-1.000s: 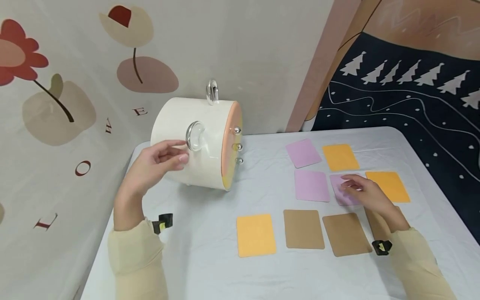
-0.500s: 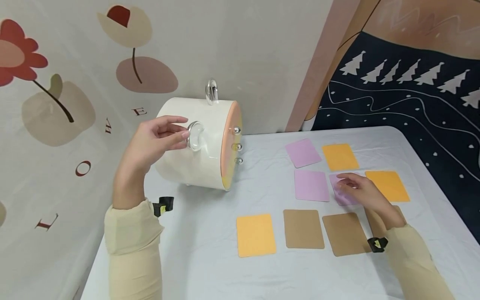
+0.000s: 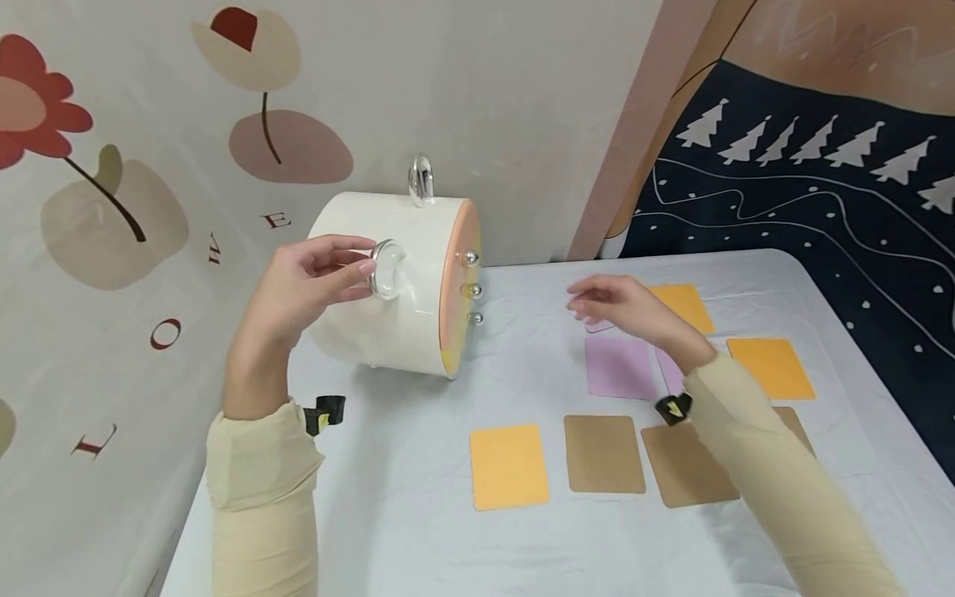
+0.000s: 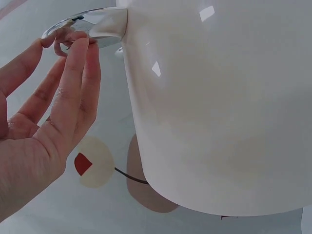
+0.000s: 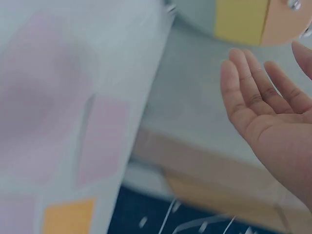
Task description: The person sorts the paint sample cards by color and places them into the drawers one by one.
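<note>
Left hand (image 3: 298,282), pinching silver handle (image 4: 106,20), white drum (image 3: 406,327) just beside

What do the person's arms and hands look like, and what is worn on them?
The left hand and right hand are bare, with no gloves. The left sleeve and right sleeve are pale yellow-beige and creased. A small black piece with a yellow mark shows at each wrist, left and right.
</note>
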Tool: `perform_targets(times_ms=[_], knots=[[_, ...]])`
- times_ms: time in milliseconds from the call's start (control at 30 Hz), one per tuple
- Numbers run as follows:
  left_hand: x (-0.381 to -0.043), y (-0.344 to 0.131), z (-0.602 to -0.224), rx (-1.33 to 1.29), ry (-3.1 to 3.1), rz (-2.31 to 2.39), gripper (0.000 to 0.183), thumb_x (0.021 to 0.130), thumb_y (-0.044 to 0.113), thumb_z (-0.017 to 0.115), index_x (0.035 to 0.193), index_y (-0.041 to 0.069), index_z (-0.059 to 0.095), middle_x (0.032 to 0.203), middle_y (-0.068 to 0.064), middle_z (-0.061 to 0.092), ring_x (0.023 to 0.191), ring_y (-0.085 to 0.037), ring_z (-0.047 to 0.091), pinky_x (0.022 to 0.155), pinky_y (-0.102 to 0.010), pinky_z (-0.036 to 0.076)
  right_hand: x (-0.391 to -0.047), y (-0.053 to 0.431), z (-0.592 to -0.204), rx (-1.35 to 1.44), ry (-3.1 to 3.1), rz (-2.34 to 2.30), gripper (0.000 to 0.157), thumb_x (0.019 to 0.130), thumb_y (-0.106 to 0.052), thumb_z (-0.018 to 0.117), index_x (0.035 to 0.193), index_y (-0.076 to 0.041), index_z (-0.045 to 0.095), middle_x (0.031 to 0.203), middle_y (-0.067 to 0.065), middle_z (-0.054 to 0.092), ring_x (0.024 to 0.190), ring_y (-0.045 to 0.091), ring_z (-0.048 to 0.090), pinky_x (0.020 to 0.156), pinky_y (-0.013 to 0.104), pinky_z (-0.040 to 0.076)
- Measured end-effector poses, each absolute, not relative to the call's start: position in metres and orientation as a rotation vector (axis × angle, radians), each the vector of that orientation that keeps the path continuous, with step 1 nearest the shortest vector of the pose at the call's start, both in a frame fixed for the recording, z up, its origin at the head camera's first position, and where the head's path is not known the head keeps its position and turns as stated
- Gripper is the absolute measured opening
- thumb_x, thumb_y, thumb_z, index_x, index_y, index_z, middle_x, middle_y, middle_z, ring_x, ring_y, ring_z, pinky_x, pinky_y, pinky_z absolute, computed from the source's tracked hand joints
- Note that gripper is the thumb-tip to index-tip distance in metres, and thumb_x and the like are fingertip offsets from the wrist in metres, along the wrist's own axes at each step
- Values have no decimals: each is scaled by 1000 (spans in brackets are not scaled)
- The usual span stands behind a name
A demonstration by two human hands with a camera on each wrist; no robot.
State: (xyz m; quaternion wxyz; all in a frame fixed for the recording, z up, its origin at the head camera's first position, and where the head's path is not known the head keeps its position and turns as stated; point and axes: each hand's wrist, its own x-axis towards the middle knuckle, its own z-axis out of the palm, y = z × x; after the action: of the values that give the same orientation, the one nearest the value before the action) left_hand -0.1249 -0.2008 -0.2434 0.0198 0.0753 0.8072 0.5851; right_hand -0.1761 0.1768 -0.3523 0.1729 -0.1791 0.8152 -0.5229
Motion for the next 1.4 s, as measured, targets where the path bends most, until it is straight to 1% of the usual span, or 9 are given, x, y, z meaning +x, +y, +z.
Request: perform_targets(times_ms=[200,400,567,700,833,900,1000,1167,1400], knots=[[-125,-199,-245,256,2410,1929,32,87,4,65,115,-8,58,92,-6,62,78,-12,62,75,-26,58,-194,125,-330,-525,2207,-1576,33,95,-8,54,126,3,50,112,22,61,92,26,63,83,35,56],[-125,-200,-245,246,2418,1924,31,87,5,65,115,-8,58,91,-7,61,77,-13,61,74,-27,58,-204,87,-318,-479,2163,-1600,36,94,-11,57,126,2,50,109,18,61,93,26,62,86,38,55],[-124,-200,-245,240,2442,1890,34,87,5,65,117,-9,56,92,-6,61,78,-12,61,75,-27,58,-210,64,-310,-417,2121,-1685,30,94,-8,56,122,1,52,109,17,61,94,31,61,87,41,54],[-125,-199,-244,239,2459,1862,35,88,5,64,118,-10,55,93,-5,61,79,-12,61,75,-27,58,-214,51,-306,-372,2110,-1727,24,94,-8,56,115,2,56,103,15,62,93,35,60,84,40,55],[-125,-199,-244,239,2453,1869,35,88,5,64,118,-10,55,93,-5,61,79,-12,62,75,-27,58,-217,43,-307,-337,2127,-1736,18,93,-8,57,108,3,57,96,14,62,86,32,61,82,40,56],[-125,-199,-243,236,2464,1856,35,88,5,64,118,-10,55,93,-5,61,79,-12,62,75,-27,58,-217,40,-308,-320,2137,-1731,16,93,-8,57,106,2,57,94,13,61,82,28,61,79,37,57],[-125,-198,-242,228,2501,1810,35,89,6,63,119,-9,55,93,-4,60,79,-11,62,76,-26,58,-218,38,-308,-302,2141,-1741,15,92,-7,58,104,2,57,93,13,61,78,25,61,80,38,57],[-124,-196,-240,226,2549,1751,35,90,7,62,120,-9,55,94,-5,60,79,-10,62,76,-26,58,-218,38,-308,-297,2130,-1758,14,92,-6,58,103,3,57,92,12,60,75,22,59,82,41,56],[-123,-198,-240,210,2554,1743,36,90,9,63,120,-8,55,94,-4,61,80,-10,62,76,-25,57,-218,46,-310,-297,2100,-1786,12,92,-5,57,102,2,58,91,11,61,74,21,59,79,37,57]])
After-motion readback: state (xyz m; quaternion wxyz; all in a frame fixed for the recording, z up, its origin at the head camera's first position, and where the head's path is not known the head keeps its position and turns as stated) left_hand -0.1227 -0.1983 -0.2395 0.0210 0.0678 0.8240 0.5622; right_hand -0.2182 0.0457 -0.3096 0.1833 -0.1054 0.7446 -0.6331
